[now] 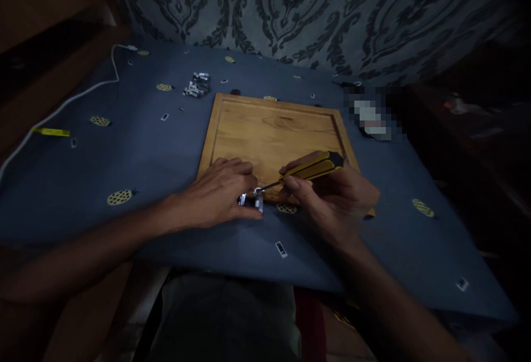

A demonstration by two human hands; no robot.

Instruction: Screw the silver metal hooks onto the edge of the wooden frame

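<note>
A wooden panel (pixel 265 135) with a raised frame, like a small cabinet door, lies on the blue cloth. At its near edge sits a shiny metal hinge (pixel 259 203). My left hand (pixel 219 192) is closed on the hinge, its fingers over the panel's edge and its thumb in front. In my right hand (pixel 332 196) is a screwdriver (pixel 311 169) with a yellow and black handle, tilted so that its tip meets the hinge. Any screw under the tip is too small to make out.
Several metal hinges (pixel 197 85) lie in a pile behind the panel's left side, with a small screw (pixel 181 109) nearby. A white cable (pixel 83 94) and a yellow strip (pixel 52 131) are at the left. A blurred-out object (pixel 371 119) lies at the back right.
</note>
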